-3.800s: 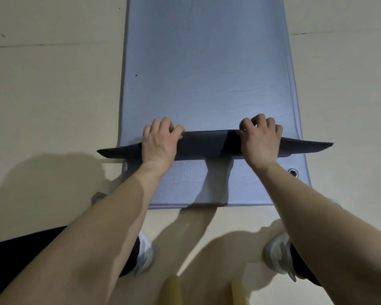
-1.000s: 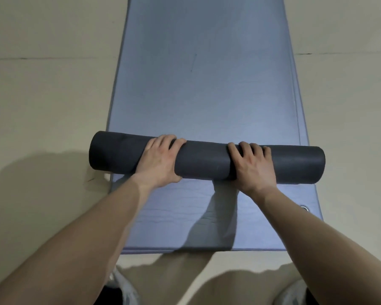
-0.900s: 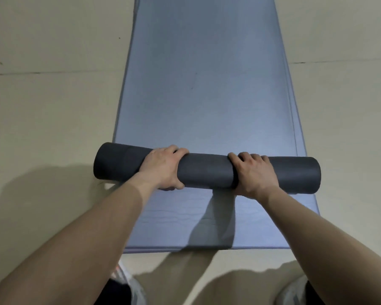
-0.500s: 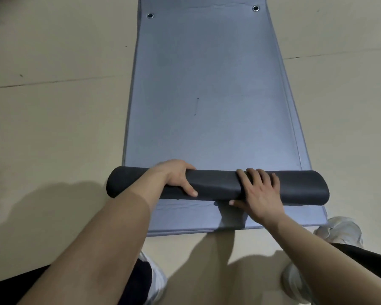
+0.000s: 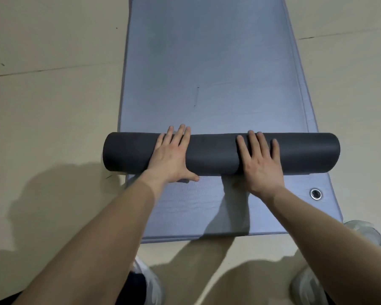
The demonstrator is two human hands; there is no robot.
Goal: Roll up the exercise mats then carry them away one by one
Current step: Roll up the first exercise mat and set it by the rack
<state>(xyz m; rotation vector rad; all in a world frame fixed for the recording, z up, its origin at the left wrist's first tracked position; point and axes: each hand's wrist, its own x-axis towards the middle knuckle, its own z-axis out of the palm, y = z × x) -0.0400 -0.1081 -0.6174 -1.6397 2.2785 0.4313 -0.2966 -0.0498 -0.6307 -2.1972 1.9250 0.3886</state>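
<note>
A dark grey mat roll (image 5: 213, 155) lies crosswise on a flat blue-grey mat (image 5: 207, 62) on the floor. The roll overhangs the blue mat's left edge. My left hand (image 5: 172, 155) lies flat on top of the roll left of centre, fingers straight and reaching over its far side, thumb at its near side. My right hand (image 5: 260, 164) presses flat on the roll right of centre, fingers spread. Neither hand curls around the roll. Past the roll, the flat mat shows a double edge along its right side.
A metal eyelet (image 5: 315, 194) sits in the blue mat's near right corner. The beige floor (image 5: 53, 106) has thin seam lines. My white shoes (image 5: 306, 285) stand just behind the mat's near edge, one more at the right (image 5: 365, 230).
The dark mat went from a lifted edge to a thick roll that travelled away from me along the blue mat. My fingers, curled on it half a second ago, now lie flat on top.
</note>
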